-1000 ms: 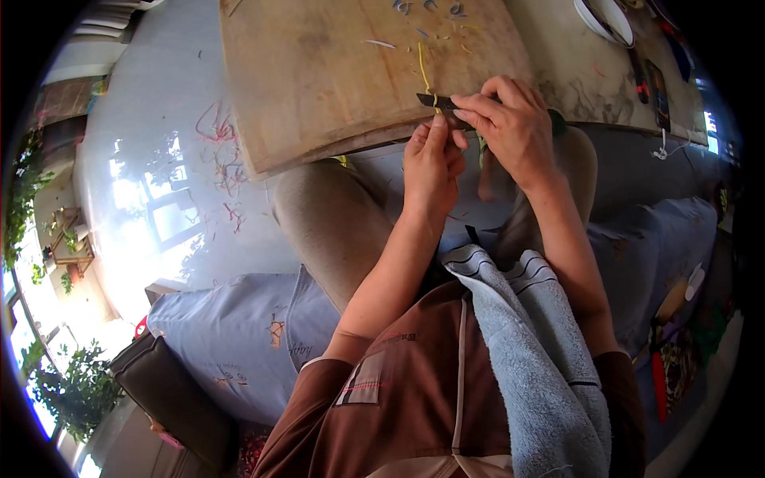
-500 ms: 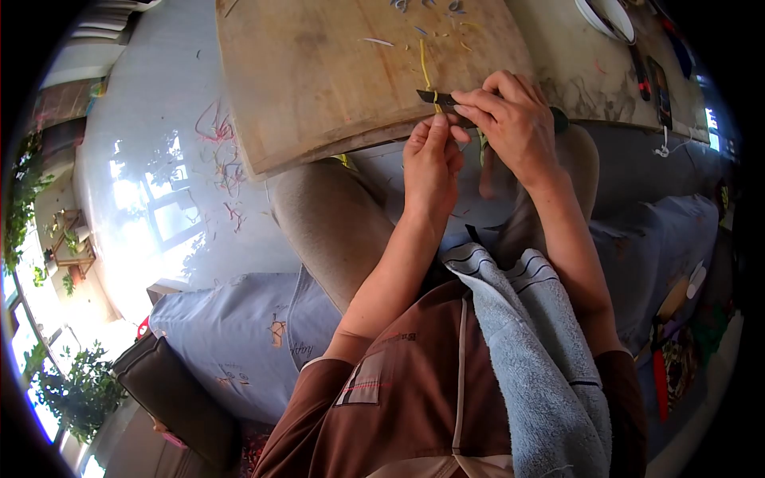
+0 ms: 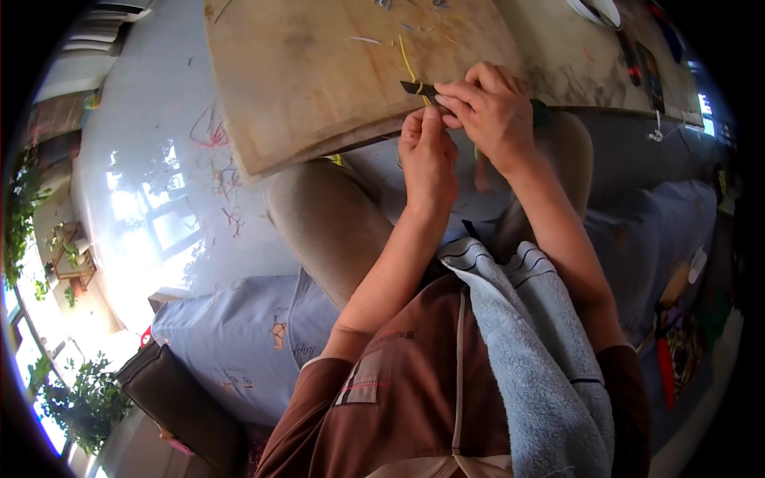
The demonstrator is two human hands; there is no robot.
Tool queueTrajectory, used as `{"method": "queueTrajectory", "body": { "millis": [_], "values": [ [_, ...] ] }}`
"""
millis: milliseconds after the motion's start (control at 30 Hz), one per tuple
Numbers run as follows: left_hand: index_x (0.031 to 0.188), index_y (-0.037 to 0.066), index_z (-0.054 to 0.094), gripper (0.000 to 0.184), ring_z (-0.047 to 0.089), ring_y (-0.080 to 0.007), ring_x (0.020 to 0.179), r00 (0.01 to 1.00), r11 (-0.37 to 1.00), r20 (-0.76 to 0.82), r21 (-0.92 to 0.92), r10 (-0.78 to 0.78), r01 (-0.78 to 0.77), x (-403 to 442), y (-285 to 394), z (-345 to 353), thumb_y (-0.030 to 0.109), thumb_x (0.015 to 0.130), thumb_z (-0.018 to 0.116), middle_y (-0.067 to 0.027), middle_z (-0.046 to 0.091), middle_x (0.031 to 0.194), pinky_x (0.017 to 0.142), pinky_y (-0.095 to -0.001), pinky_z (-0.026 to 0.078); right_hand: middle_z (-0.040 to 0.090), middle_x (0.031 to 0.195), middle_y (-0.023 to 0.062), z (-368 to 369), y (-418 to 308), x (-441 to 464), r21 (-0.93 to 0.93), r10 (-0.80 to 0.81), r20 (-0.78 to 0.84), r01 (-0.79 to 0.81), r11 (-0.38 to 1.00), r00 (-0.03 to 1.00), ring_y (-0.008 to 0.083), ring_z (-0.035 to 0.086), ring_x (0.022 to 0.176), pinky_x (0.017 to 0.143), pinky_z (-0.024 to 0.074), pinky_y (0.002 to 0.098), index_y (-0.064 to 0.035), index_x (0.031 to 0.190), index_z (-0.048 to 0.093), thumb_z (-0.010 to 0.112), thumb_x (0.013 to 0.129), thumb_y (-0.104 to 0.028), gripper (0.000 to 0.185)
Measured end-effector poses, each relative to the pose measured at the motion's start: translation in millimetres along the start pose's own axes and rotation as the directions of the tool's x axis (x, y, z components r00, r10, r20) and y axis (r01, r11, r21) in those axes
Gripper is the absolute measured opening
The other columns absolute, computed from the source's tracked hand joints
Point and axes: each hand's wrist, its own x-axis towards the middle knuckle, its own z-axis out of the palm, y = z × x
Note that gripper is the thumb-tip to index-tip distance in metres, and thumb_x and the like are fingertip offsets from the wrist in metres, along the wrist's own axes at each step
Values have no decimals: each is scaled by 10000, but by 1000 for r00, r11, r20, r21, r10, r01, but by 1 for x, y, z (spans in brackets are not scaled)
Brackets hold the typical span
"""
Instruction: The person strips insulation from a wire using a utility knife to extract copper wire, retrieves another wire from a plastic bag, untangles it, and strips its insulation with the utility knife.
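My left hand (image 3: 429, 151) is closed, its thumb and forefinger pinching the lower end of a thin yellow wire (image 3: 405, 54). The rest of the wire runs up over the wooden board (image 3: 295, 80). In my right hand (image 3: 498, 115), closed, is a dark knife blade (image 3: 412, 87) with a slanted tip pointing left. The blade lies across the wire just above my left fingertips and touches it. My fingers hide the handle end of the blade. Both hands are at the board's near edge.
Small scraps (image 3: 365, 39) lie on the board. A tangle of red strands (image 3: 211, 131) is on the shiny floor at left. A red and black tool (image 3: 632, 68), a dark phone-like object (image 3: 652, 80) and a white dish (image 3: 610, 12) sit at right. A light blue towel (image 3: 534, 358) hangs over my front.
The board and both hands appear slightly higher and further left in the view. The blade has tilted a little, still against the yellow wire. Both grips are unchanged.
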Motion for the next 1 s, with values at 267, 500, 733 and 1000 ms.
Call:
{"method": "queueTrajectory", "body": {
  "millis": [267,500,733,1000],
  "values": [
    [848,52,529,164,411,-45,488,992,978,-36,174,119,-111,0,1,4,197,920,508,-14,566,664,433,-191,327,454,743,-20,9,4,1,-49,-76,-113,70,996,991,179,487,758,673,391,327,-217,796,659,695,642,-217,158],
    [841,36,536,185,429,-64,476,991,964,-11,232,133,-127,1,1,2,212,899,544,-35,565,642,431,-201,341,564,781,25,-5,5,12,106,83,70,-90,990,994,251,569,774,629,453,358,-168,794,673,649,726,-271,125],
    [863,12,536,169,436,-70,451,999,950,16,311,41,-44,-12,25,-2,174,905,516,-87,623,703,411,-204,348,596,771,78,-36,11,24,299,173,399,-306,904,901,253,590,710,644,459,357,-134,836,677,634,771,-320,202],
    [875,23,521,158,496,-90,469,998,976,-28,206,-62,66,-2,29,-9,173,914,492,-93,642,744,419,-212,394,503,729,-12,-20,1,6,139,-49,-29,52,989,998,183,531,755,672,437,322,-196,815,680,698,698,-219,121]
  ]
}}
